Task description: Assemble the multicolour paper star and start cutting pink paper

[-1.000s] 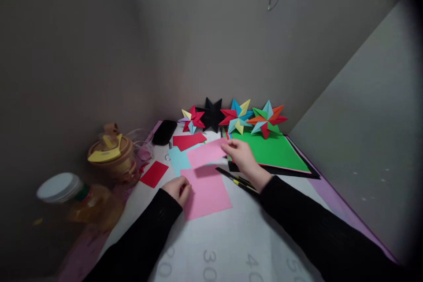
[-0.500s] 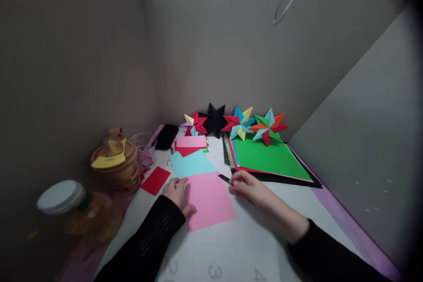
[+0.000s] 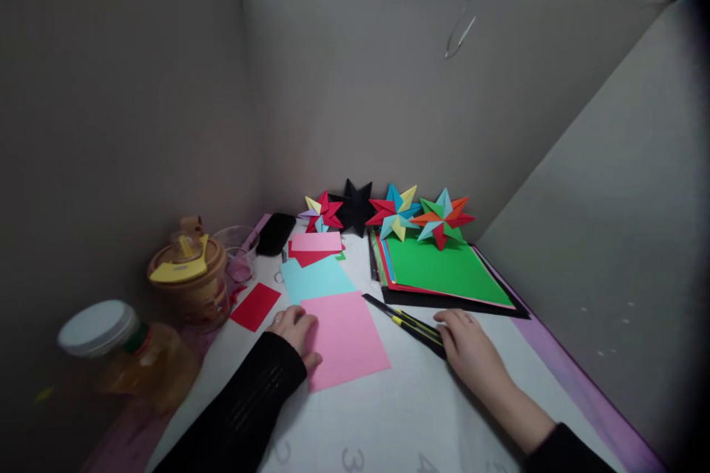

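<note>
A pink square sheet of paper (image 3: pixel 349 340) lies flat in front of me. My left hand (image 3: pixel 293 332) rests at its left edge, fingers bent and apart, thumb on the paper. To the right of the sheet is a slim black-and-yellow tool, apparently scissors (image 3: pixel 407 321), lying with its dark tip towards the sheet's upper right corner. My right hand (image 3: pixel 464 340) has its fingers and thumb around the near end of the scissors, which it partly hides. A light blue sheet (image 3: pixel 316 277) lies just beyond the pink one.
A red paper piece (image 3: pixel 255 307) lies left. Folded paper stars (image 3: pixel 396 211) stand along the back wall, near a stack of coloured paper (image 3: pixel 449 270). A phone (image 3: pixel 276 233), a plastic cup (image 3: pixel 238 251), a lidded brown cup (image 3: pixel 191 277) and a white-capped jar (image 3: pixel 100 329) line the left side.
My right hand has moved right and back along the scissors, uncovering most of them. My left hand stays at the pink sheet. The view has tilted up slightly.
</note>
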### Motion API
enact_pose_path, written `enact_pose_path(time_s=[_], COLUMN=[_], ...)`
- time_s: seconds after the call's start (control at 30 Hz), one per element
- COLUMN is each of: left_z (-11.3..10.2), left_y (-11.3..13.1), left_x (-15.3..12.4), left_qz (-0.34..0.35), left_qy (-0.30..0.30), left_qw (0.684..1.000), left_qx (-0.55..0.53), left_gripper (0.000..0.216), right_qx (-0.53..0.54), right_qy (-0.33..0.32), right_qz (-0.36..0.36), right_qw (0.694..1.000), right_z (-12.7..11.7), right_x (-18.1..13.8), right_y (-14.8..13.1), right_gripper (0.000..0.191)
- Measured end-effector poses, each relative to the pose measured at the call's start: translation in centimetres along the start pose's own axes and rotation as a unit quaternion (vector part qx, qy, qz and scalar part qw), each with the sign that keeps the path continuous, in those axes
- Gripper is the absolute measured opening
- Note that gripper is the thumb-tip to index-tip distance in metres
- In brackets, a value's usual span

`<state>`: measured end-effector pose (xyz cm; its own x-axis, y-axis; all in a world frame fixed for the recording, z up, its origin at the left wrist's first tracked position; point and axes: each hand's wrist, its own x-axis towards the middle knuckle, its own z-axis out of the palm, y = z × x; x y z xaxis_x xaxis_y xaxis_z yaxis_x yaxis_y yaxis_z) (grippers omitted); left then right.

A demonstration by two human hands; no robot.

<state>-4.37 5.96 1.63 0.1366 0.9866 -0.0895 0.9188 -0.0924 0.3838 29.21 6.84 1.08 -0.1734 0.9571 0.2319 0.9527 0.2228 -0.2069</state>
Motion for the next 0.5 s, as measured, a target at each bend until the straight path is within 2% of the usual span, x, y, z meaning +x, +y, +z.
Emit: enact_pose_path(time_s=[0.13,0.2,0.27,0.33,0.4,0.43,0.47,0.5], left_z=[-0.3,-0.5,-0.7,-0.9,-1.0,-1.0,-1.0,-0.9], left_y=[0.2,0.1,0.0,-0.2,-0.4,-0.5,-0.6,-0.7], left_x=[0.0,-0.1,-0.1,0.1,0.3,0.4,0.5,0.6], left_qz=[0.002,0.004,0.003,-0.002,-0.006,-0.010,-0.014,-0.019], left_qy=[-0.010,-0.020,-0.028,-0.031,-0.037,-0.042,-0.050,-0.058], left_qw=[1.000,1.000,1.000,0.999,0.999,0.999,0.998,0.998], left_qx=[0.013,0.009,0.007,0.012,0.022,0.027,0.030,0.031], left_gripper=[0.056,0.056,0.057,0.057,0.056,0.055,0.053,0.051], right_qx=[0.035,0.024,-0.003,-0.012,0.066,0.147,0.246,0.343], right_qy=[-0.052,-0.078,-0.059,0.000,0.028,0.013,-0.029,-0.074], right_qz=[-0.020,-0.019,0.002,0.040,0.069,0.076,0.091,0.120], right_qw=[0.998,0.996,0.998,0.999,0.995,0.986,0.964,0.929], right_z=[0.3,0.5,0.5,0.5,0.7,0.8,1.1,1.3], right_x=[0.1,0.7,1.3,1.5,1.4,1.4,1.4,1.6], right_y=[-2.1,-1.8,-0.6,0.3,-0.1,-0.9,-2.1,-3.4], right_gripper=[0.036,0.035,0.034,0.033,0.031,0.031,0.031,0.030])
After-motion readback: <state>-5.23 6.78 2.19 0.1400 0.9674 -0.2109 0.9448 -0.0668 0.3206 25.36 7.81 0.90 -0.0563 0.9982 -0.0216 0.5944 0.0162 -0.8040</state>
